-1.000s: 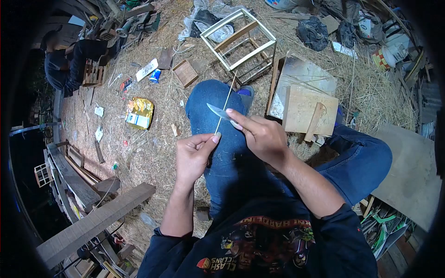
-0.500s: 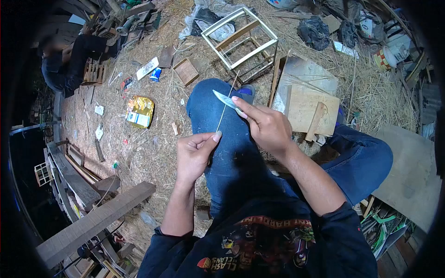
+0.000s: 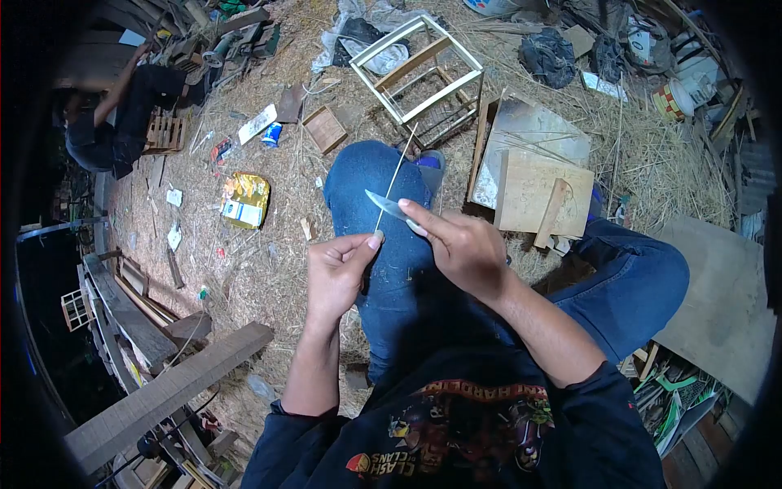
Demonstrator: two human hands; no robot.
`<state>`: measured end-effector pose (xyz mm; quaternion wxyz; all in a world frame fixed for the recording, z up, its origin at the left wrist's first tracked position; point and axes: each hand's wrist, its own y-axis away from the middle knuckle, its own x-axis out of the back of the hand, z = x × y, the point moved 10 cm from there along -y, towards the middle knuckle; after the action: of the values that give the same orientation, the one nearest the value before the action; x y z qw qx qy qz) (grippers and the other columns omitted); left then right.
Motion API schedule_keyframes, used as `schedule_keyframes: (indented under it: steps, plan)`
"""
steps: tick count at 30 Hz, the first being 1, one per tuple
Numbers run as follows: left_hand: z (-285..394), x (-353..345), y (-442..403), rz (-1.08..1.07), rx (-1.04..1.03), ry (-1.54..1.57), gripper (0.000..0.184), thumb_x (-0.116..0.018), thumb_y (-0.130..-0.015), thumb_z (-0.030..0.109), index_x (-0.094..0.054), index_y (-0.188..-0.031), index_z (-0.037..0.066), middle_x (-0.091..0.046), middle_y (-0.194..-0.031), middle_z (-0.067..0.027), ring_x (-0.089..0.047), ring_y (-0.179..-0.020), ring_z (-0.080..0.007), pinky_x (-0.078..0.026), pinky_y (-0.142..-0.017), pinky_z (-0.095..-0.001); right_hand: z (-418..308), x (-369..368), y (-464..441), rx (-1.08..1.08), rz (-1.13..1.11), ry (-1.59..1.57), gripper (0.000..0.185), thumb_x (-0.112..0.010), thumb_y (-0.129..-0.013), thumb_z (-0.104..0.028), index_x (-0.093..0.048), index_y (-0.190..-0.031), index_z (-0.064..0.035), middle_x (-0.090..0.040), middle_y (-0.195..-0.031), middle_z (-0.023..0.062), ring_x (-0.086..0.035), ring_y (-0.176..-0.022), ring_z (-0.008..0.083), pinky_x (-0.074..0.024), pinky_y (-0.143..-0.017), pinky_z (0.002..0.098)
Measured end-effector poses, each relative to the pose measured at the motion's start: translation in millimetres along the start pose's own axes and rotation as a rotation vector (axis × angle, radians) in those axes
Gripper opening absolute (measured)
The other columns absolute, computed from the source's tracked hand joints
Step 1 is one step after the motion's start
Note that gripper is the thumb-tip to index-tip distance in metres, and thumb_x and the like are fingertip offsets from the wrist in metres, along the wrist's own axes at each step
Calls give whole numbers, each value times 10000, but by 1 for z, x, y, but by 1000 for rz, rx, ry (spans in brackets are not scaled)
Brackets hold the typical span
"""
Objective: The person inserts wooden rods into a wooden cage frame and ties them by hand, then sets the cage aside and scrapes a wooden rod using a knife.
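Pinched between thumb and fingers of my left hand (image 3: 340, 269) is the lower end of a thin stick (image 3: 398, 169), which slants up and away over my raised knee. My right hand (image 3: 468, 248) grips a knife (image 3: 384, 204), the forefinger laid along its back; the handle is mostly hidden in the palm. The blade crosses the stick a short way above my left fingertips and appears to touch it. Beneath both hands is my jeans-covered leg (image 3: 397, 277).
Beyond my knee stands a wooden frame (image 3: 423, 106). Boards (image 3: 546, 191) lie to its right, and a small wooden tray (image 3: 324, 129) to its left. A gold packet (image 3: 246, 200) rests on the straw-covered ground. A thick beam (image 3: 175, 391) juts in lower left. Another person (image 3: 114, 122) sits far left.
The knife has slid down along the stick, closer to my left fingers. My left hand still holds the stick's end. The other person has raised an arm.
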<state>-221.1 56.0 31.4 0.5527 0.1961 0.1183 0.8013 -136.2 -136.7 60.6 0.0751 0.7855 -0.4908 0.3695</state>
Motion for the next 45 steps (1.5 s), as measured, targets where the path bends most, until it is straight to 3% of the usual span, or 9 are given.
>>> schedule_keyframes:
  steps: [3,6,8,11,20,22,26,37,45]
  plan:
    - [6,0,1,11,-6,-34,172,-793,-990,129,-825,-1030,-36,-647,-665,60,-452,-541,10,-286,-485,-211,9,-2,-6,-35,-37,27,409,-681,-980,-164,-740,-1361,-301,-684,-758,93,-692,-640,327,-553,-551,459]
    - [4,0,-1,11,-28,-58,158,-800,-984,115,-826,-1029,-34,-603,-630,94,-421,-538,22,-264,-483,-212,18,7,-17,-62,79,-43,412,-671,-988,-162,-734,-1366,-312,-695,-779,101,-701,-676,336,-561,-587,467]
    - [5,1,-2,12,-56,-64,157,-804,-981,115,-827,-1028,-33,-606,-632,93,-423,-541,21,-267,-485,-211,14,3,-21,-118,-47,13,405,-691,-1003,-136,-731,-1379,-282,-765,-901,139,-742,-759,327,-589,-678,444]
    - [13,5,-2,21,-49,-71,164,-805,-982,121,-828,-1026,-36,-628,-649,83,-451,-556,14,-290,-493,-209,14,2,-21,-89,-12,5,398,-660,-1011,-179,-720,-1381,-314,-707,-808,107,-711,-707,336,-567,-610,464]
    - [36,16,-9,30,-74,-45,180,-802,-984,122,-822,-1020,-53,-678,-693,44,-511,-597,1,-350,-523,-193,0,-1,-40,-46,25,-15,400,-667,-1004,-169,-719,-1383,-286,-704,-812,98,-710,-699,325,-567,-596,454]
    - [32,17,-12,31,-85,-90,169,-812,-971,148,-833,-1000,-17,-651,-655,50,-438,-507,7,-266,-461,-212,1,-4,-41,-49,24,-20,401,-668,-1003,-169,-720,-1383,-288,-702,-810,99,-710,-697,327,-567,-595,458]
    - [25,18,-13,16,-79,-93,173,-812,-971,146,-831,-1003,-23,-649,-655,52,-438,-502,9,-266,-457,-210,2,-3,-43,-66,9,-6,402,-665,-1003,-168,-721,-1380,-295,-698,-804,103,-710,-699,335,-567,-592,470]
    - [15,20,-17,-15,-43,-89,177,-802,-976,116,-823,-1037,-49,-751,-802,-19,-592,-674,-30,-425,-592,-196,-8,-4,-37,-65,-89,78,425,-639,-1007,-165,-703,-1403,-307,-709,-819,100,-716,-699,350,-577,-598,491]
    - [19,18,-16,8,-77,-69,182,-796,-988,134,-828,-1037,-37,-662,-665,60,-481,-575,3,-339,-506,-216,-13,-6,-29,-25,-112,54,433,-636,-996,-146,-705,-1402,-281,-715,-811,109,-721,-703,349,-588,-604,483]
